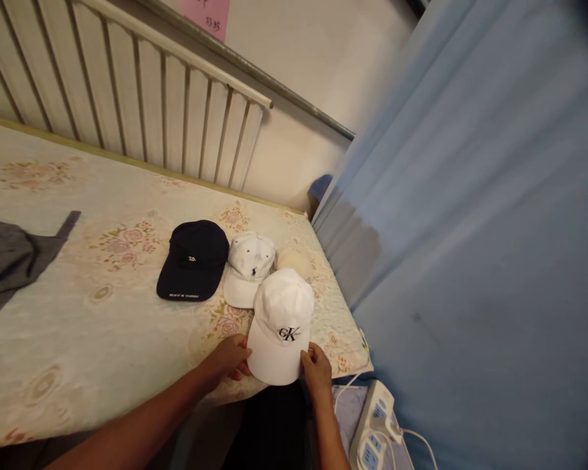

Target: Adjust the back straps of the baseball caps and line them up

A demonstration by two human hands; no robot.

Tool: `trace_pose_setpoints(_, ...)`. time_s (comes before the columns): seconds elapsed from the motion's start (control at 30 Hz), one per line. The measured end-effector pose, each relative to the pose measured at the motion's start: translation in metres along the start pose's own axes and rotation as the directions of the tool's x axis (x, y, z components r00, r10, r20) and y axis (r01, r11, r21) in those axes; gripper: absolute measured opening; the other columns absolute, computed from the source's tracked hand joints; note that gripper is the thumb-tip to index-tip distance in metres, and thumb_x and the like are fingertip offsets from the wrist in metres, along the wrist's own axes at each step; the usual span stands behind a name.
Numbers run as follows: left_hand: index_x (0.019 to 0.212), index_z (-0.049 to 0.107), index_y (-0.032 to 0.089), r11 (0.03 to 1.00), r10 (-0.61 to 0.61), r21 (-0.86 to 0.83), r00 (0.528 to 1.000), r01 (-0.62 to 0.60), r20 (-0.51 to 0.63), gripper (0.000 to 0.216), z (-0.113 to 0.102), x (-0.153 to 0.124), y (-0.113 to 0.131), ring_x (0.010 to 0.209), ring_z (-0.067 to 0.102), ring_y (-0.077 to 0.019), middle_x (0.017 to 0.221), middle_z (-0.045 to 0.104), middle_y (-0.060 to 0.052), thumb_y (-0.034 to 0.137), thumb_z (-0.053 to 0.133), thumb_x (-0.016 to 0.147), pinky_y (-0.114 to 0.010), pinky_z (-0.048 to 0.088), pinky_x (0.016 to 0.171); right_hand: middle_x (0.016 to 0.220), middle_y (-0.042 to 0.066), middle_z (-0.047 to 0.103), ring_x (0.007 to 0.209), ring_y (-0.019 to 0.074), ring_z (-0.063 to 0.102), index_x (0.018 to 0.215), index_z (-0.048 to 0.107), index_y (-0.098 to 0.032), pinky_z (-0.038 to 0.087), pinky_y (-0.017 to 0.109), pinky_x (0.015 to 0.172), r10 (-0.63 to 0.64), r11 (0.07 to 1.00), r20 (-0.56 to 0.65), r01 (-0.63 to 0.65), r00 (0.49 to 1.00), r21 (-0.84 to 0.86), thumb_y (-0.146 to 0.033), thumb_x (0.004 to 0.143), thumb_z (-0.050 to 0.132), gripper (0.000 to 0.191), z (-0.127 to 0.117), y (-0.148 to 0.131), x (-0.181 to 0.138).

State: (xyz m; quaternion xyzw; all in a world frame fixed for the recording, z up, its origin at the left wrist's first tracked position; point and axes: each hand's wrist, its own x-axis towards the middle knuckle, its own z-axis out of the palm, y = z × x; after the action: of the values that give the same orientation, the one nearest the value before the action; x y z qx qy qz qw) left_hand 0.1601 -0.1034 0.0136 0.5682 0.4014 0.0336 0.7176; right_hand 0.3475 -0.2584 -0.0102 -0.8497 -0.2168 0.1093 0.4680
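Observation:
A white baseball cap [281, 310] with dark "CK" lettering is held by its brim at the near edge of the bed. My left hand [229, 358] pinches the brim's left side, and my right hand [317, 367] grips its right side. Just behind it lies a smaller whitish cap [251, 258] with a small dark emblem. A cream-coloured cap [294, 258] is partly hidden behind the held one. To the left rests a black cap [194, 258] with its brim toward me.
A flowered sheet [102, 339] covers the bed. Grey cloth [10, 258] with a strap lies at far left. A radiator [142, 98] lines the wall, and a blue curtain [470, 261] hangs on the right. Below it, a power strip [376, 418] with cables sits beside the bed.

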Motion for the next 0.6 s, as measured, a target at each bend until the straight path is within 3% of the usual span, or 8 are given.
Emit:
trace_pose_setpoints(0.27, 0.076, 0.044, 0.020, 0.995, 0.047, 0.095, 0.991, -0.035, -0.125, 0.014, 0.005, 0.005, -0.006, 0.052, 0.063, -0.0191, 0.056, 0.059, 0.000, 0.019, 0.055, 0.069, -0.024, 0.040, 0.043, 0.071, 0.003, 0.070, 0.071, 0.0221, 0.063, 0.096, 0.069, -0.015, 0.047, 0.032, 0.073, 0.020, 0.999, -0.067, -0.017, 0.998, 0.038, -0.031, 0.064, 0.058, 0.038, 0.009, 0.001, 0.004)
trace_pose_setpoints(0.4, 0.082, 0.046, 0.021, 0.988, 0.112, 0.124, 0.976, -0.090, -0.188, 0.018, 0.002, 0.003, -0.012, 0.052, 0.059, -0.0160, 0.066, 0.059, 0.001, 0.018, 0.056, 0.067, -0.023, 0.040, 0.042, 0.077, 0.005, 0.072, 0.077, 0.0231, 0.065, 0.095, 0.069, -0.015, 0.049, 0.033, 0.077, 0.047, 0.997, -0.129, -0.039, 0.991, 0.063, -0.034, 0.062, 0.061, 0.038, 0.013, 0.003, 0.005)
trace_pose_setpoints(0.6, 0.081, 0.049, 0.019, 0.989, 0.139, 0.083, 0.967, -0.124, -0.214, 0.014, -0.028, -0.022, -0.033, 0.050, 0.058, -0.0137, 0.064, 0.054, 0.003, 0.020, 0.055, 0.068, -0.023, 0.041, 0.044, 0.095, 0.015, 0.071, 0.091, 0.0283, 0.065, 0.107, 0.064, -0.007, 0.047, 0.040, 0.088, 0.076, 0.996, -0.195, -0.063, 0.978, 0.070, -0.043, 0.067, 0.056, 0.054, -0.004, 0.001, -0.017)
